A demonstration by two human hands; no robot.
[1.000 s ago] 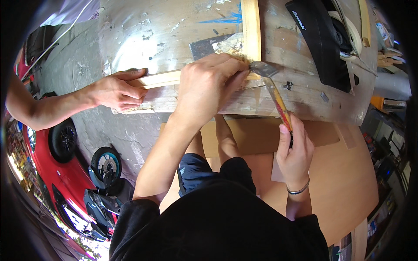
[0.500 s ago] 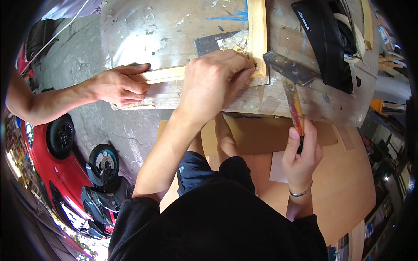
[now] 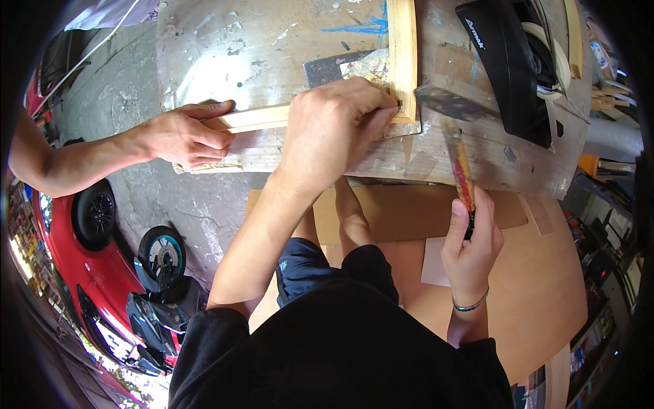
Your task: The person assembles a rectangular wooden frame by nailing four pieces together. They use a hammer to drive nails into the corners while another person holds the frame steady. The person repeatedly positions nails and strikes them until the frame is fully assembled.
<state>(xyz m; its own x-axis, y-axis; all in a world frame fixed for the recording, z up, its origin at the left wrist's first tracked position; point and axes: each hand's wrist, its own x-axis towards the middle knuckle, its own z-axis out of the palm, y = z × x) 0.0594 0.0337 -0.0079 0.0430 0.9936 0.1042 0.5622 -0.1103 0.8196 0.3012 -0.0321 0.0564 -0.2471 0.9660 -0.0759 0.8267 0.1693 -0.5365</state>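
Worn wood, streaked with blue, forms the table [image 3: 266,68] beneath and beyond the left grip [image 3: 334,112], giving the pieces a firm backing. A pale upright strip [image 3: 402,54] runs away from just right of that grip, while a cross strip [image 3: 262,118] passes under it; the two come together at a corner [image 3: 407,114] by its fingertips. These fingers are bunched there, likely to steady the corner; whether they pinch a strip or something smaller cannot be told. Left of this grip, a co-worker's hand [image 3: 194,133] clasps the cross strip's other end, apparently so that it cannot turn. Beyond the right grip [image 3: 470,242], a black case [image 3: 501,75] lies to one side, leaving room around the corner. The right grip is clenched around a hammer [image 3: 460,160], low on the handle, probably for leverage; its blurred head is just right of the corner. Beyond the left grip rests a dark flat plate [image 3: 330,68]. Farthest right, against the case, sits a pale roll [image 3: 562,65].
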